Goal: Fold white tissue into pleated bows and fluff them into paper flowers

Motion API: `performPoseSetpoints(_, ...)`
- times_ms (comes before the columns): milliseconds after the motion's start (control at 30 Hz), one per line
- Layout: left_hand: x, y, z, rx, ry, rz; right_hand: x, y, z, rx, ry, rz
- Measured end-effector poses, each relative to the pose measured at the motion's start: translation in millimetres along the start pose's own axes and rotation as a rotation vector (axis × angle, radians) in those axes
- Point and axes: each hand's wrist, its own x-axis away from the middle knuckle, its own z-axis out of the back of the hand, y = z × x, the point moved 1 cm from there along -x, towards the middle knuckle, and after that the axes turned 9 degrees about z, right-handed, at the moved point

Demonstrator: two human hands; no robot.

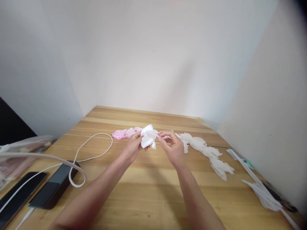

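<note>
My left hand [134, 145] grips a crumpled piece of thin white tissue paper [149, 136] above the middle of the wooden table. At the paper's right edge, the thumb and index finger of my right hand [172, 145] pinch a bit of it. Behind my hands lies a row of scrunched tissue pieces: pink ones [120, 134] on the left, and white ones [199, 143] running to the right and toward me. Part of the row is hidden behind my hands.
On the left, a black power bank [54, 187] with a looped white cable [92, 156] lies beside a dark phone [20, 195]. A clear plastic bag [26, 150] sits at the left edge. White strips [249, 169] lie along the right edge. A wall [148, 64] stands behind the table.
</note>
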Motion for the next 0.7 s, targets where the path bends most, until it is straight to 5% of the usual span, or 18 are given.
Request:
performPoseSetpoints(500,0.3,-6.3,4.0,-0.337,0.049,-0.132,-0.1,-4.8,2.7,0.122,-0.116,0.057)
performPoseSetpoints(700,-0.5,-8.2,4.6,-0.289,0.033,-0.090,-1.2,-4.8,5.1,0.149,-0.137,0.098)
